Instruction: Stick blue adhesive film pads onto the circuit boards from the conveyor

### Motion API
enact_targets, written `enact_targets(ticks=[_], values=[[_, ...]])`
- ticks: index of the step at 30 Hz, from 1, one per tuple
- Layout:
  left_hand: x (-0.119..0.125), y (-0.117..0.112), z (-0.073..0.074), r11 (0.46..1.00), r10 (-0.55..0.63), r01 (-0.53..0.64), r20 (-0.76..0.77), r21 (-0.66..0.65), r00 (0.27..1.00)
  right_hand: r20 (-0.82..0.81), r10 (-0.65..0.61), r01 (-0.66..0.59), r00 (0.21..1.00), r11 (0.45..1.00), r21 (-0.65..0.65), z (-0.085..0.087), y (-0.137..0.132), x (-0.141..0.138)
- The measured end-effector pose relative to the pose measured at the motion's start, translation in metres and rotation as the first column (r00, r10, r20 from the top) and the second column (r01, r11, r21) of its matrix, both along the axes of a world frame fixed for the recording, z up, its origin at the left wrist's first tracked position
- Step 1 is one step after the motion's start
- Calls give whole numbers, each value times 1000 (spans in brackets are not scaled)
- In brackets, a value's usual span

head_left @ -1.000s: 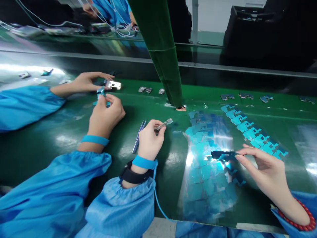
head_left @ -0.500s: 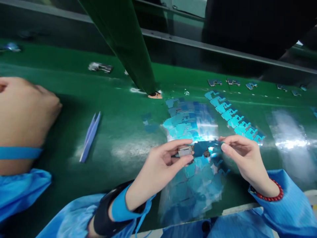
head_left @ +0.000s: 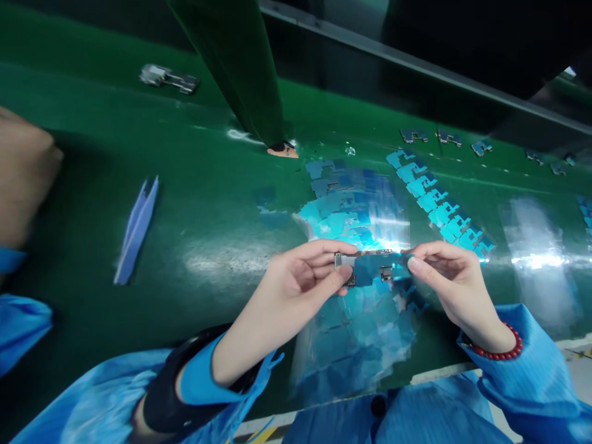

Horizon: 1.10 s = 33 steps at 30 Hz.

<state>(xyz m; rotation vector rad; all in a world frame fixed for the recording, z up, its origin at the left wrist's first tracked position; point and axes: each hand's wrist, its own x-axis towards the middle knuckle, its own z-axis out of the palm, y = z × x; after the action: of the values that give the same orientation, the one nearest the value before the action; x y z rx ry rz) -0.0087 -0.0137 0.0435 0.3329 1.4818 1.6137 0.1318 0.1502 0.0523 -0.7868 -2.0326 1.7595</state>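
Note:
Between thumb and fingers, my left hand (head_left: 309,274) grips a small circuit board (head_left: 346,262) by its end with the silver metal part. A thin blue film piece (head_left: 370,269) lies along the board's face. My right hand (head_left: 444,268) pinches the right end of that film between thumb and forefinger. Both hands are above a clear plastic sheet (head_left: 300,376) covered with many cut blue film pieces (head_left: 340,216). Whether the film is stuck to the board, I cannot tell.
Blue tweezers (head_left: 136,231) lie on the green bench to the left. Another person's hand (head_left: 23,172) is at the left edge. A green post (head_left: 240,68) rises at the back. A slanting row of film pieces (head_left: 435,200) and several boards (head_left: 448,138) lie at right.
The board has turned flatter and its edge now lines up with the film. My right hand has shifted slightly left. The view has moved, and the other person's hand has slipped farther left.

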Motion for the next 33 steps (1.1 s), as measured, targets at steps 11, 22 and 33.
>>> enact_targets(ticks=[11,22,33], values=[[1,-9,-1,994,-86,75,154,78,984,22,17,-17,1000,1000,15,1,-3,-5],[12,-7,11,999,-17,18,18,-51,1000,28,35,-38,999,990,132,6,-8,-8],[12,-8,13,993,-58,50,-80,-105,995,43,16,-24,999,980,199,9,-11,-7]])
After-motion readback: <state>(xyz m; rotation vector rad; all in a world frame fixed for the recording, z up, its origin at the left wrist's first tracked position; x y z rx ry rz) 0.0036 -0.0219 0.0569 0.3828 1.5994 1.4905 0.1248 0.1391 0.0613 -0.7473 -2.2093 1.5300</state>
